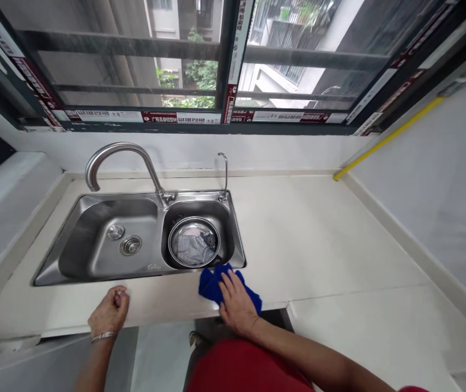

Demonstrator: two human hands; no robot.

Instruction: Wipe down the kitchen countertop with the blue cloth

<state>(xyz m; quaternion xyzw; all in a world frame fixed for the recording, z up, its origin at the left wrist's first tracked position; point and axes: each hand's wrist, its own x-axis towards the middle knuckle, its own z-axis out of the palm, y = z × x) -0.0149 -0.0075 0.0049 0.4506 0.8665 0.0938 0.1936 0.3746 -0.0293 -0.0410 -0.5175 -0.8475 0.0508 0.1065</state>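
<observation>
A blue cloth (pixel 211 285) lies bunched on the counter's front strip, just below the right basin. My right hand (pixel 237 302) presses down on it from above, with its fingers laid over the fabric. Left of that, my left hand (pixel 110 310) is curled into a loose fist at the counter's front edge; nothing shows in its fingers. Behind both hands is a steel double sink (pixel 97 275). In its right basin sits a round metal bowl (pixel 170 247) holding a grey patterned cloth (pixel 194 249) and what looks like water.
A large curved faucet (pixel 124 147) rises behind the sink, and a thin small tap (pixel 226 171) stands to its right. White countertop (pixel 318 234) stretches right to the wall, where a yellow pipe (pixel 388 139) runs. Dark-framed windows (pixel 143 128) line the back.
</observation>
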